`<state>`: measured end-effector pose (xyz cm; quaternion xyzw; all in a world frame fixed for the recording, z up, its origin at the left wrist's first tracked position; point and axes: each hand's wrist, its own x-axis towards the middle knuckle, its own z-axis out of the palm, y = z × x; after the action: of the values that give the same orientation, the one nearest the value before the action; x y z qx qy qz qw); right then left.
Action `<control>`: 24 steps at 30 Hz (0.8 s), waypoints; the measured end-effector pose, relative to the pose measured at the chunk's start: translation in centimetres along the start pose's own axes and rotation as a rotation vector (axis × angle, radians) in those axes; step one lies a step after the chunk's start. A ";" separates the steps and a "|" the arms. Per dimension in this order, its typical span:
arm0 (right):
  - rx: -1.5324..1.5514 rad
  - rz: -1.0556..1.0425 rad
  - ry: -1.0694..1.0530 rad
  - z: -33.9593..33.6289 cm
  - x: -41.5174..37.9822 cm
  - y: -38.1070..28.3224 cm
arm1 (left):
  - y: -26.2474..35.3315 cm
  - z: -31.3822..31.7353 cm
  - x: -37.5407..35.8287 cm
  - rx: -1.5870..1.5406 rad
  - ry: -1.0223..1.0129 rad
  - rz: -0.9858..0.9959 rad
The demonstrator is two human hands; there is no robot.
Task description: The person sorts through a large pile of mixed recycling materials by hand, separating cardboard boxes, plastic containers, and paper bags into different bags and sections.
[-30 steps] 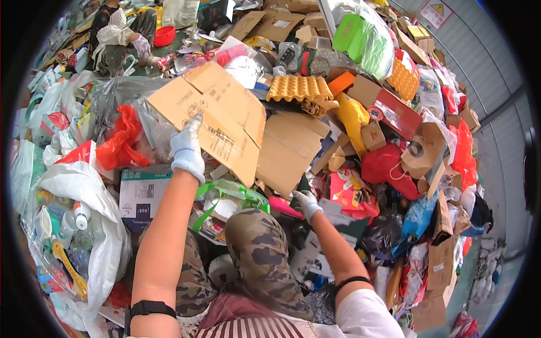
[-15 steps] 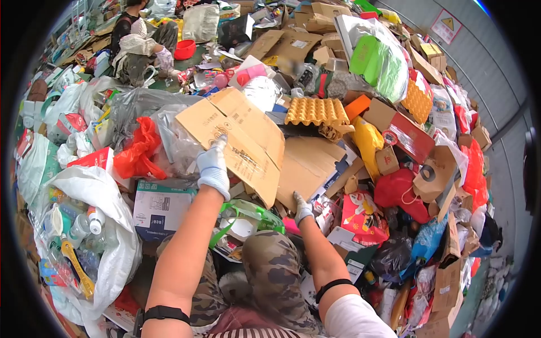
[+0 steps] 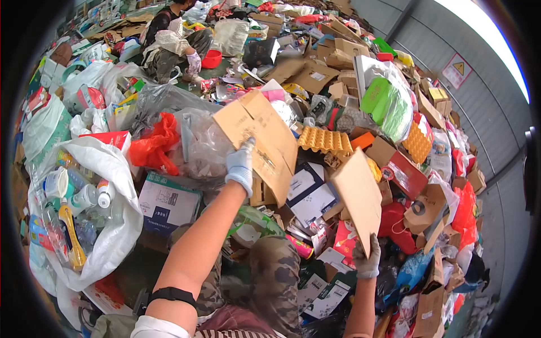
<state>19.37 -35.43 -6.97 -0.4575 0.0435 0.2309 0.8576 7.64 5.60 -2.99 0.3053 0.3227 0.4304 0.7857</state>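
My left hand (image 3: 241, 168), in a pale work glove, grips a flattened cardboard box (image 3: 265, 141) with dark print; the thumb lies on its face and the fingers are hidden behind. On the right, my gloved right hand (image 3: 367, 258) is closed on the lower end of a plain cardboard sheet (image 3: 358, 197), which stands tilted. Between the two pieces, a white and dark blue printed box (image 3: 310, 193) shows on the pile. An orange egg tray (image 3: 324, 140) lies just beyond, and a clear green plastic package (image 3: 253, 225) is below the left piece.
A white sack (image 3: 125, 225) of plastic bottles stands at left, beside a white, green and blue carton (image 3: 167, 204). A red plastic bag (image 3: 156, 145) lies behind them. Another person (image 3: 174, 48) sits at the far left near a red bowl (image 3: 212, 58). Mixed waste surrounds me; a grey wall (image 3: 434, 39) rises at right.
My right hand has lifted the cardboard sheet off the pile and moved it right, uncovering the white and blue box. The left piece has shifted slightly in view as the camera turned.
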 end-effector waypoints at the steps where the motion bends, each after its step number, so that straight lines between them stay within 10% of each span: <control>1: -0.006 0.003 -0.020 1.0 -0.8 -0.2 | -0.5 0.2 0.0 0.017 -0.007 -0.014; 13: 0.013 0.121 -0.410 10.4 1.8 2.4 | -2.7 1.9 -6.8 -0.342 -0.426 -0.298; 24: -0.051 0.046 -0.274 15.9 4.7 3.6 | -0.3 0.2 -6.2 -0.626 -0.665 -0.427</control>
<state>19.81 -19.21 -1.87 -0.4420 -0.0693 0.3119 0.8382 5.29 -0.01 -1.61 0.1030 -0.0344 0.2157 0.9704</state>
